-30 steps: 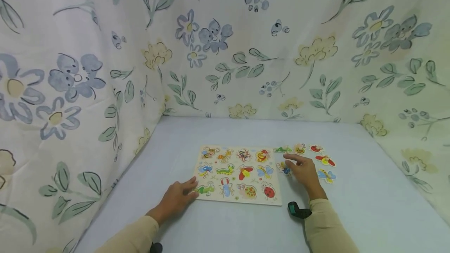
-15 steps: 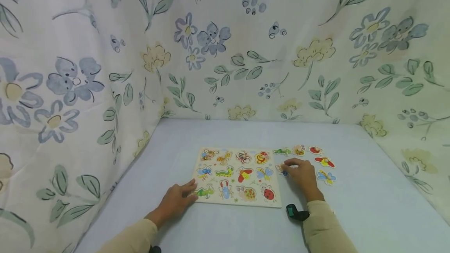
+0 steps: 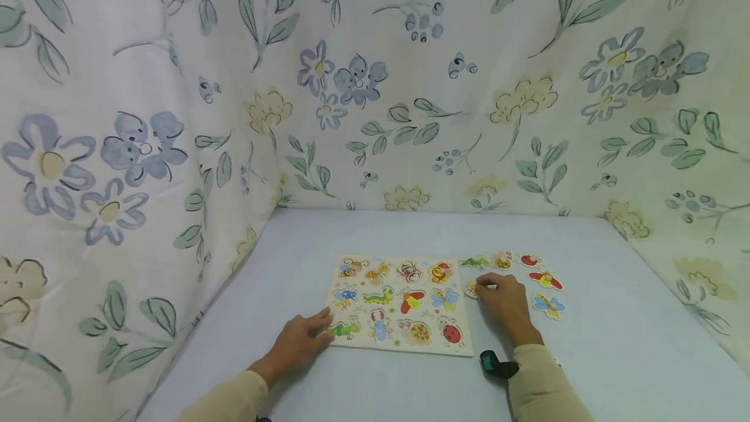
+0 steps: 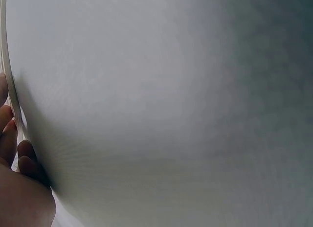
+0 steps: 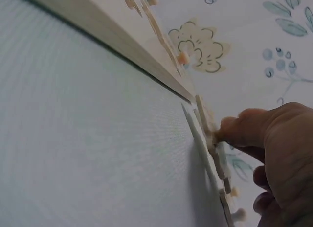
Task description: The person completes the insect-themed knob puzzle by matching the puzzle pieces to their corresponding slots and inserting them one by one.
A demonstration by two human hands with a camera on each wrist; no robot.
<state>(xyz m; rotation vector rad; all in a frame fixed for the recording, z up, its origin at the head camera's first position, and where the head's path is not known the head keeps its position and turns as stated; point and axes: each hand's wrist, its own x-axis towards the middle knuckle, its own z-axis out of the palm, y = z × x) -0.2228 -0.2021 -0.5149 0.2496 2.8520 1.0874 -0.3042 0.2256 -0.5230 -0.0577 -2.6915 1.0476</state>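
Right hand: I have the right hand (image 3: 505, 301) with its fingertips clamped on a small puzzle piece (image 3: 471, 290), and my right wrist view shows them at its raised knob.
Held piece: just off the board's right edge, nearer the far corner than the near one; fingers cover most of its picture, and I cannot tell whether it touches the desk.
Left hand: the left hand (image 3: 299, 342) is at the board's left edge by the near left corner, thumb and index finger apart, their tips touching the wood.
Board: the puzzle board (image 3: 374, 346) lies flat mid-desk with three rows of little creatures.
Loose pieces: toward the desk's far right corner I count a green insect (image 3: 473, 262), a snail (image 3: 502, 260), a red ladybug (image 3: 530, 260), a red-winged insect (image 3: 545, 280) and a blue-winged insect (image 3: 548, 305).
Desk: the white desk (image 3: 375, 389) meets a floral curtain (image 3: 363, 168) at its far edge.
Sleeves: beige (image 3: 547, 386), with a black device (image 3: 497, 366) at the right wrist.
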